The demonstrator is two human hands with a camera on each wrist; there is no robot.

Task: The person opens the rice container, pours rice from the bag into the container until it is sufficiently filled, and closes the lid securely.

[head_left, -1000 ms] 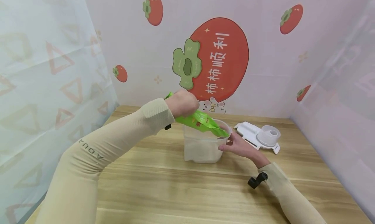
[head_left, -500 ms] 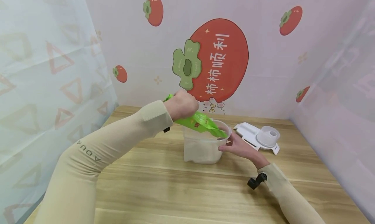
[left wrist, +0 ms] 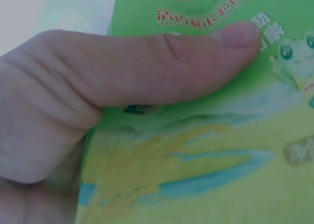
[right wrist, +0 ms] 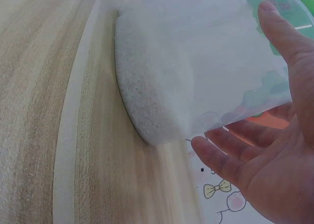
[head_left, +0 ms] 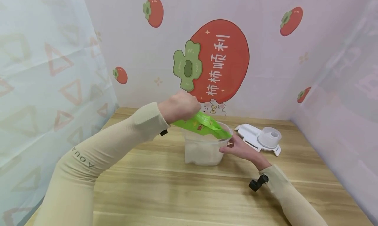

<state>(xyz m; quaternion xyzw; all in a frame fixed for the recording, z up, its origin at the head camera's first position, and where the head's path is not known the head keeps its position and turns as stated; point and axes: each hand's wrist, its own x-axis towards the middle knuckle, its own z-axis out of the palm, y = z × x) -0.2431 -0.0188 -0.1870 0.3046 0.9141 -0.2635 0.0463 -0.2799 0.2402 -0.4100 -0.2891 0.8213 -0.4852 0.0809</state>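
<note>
the left hand (head_left: 180,105), fingers clamped on a glossy green plastic bag (head_left: 206,124), seems mid-pour, needing steady tilt into the clear boxy plastic container (head_left: 203,154) the right hand (head_left: 241,149) touches, fingers apart.

Two hands (head_left: 180,105) (head_left: 240,148), two beige sleeves (head_left: 76,176) (head_left: 295,194), two black wrist cameras (head_left: 163,132) (head_left: 259,182)! One green rice bag (head_left: 203,124), one translucent container (head_left: 203,154), one white lid (head_left: 247,134), one clear cup (head_left: 268,138), and five printed persimmons (head_left: 231,71), five!

The left hand (left wrist: 93,81) had its thumb (left wrist: 176,69) lying smack across a green-and-yellow packet (left wrist: 274,194), red-edged lettering (left wrist: 184,18) up top, plus a big-eyed cartoon frog (left wrist: 298,57) off to the right.
</note>
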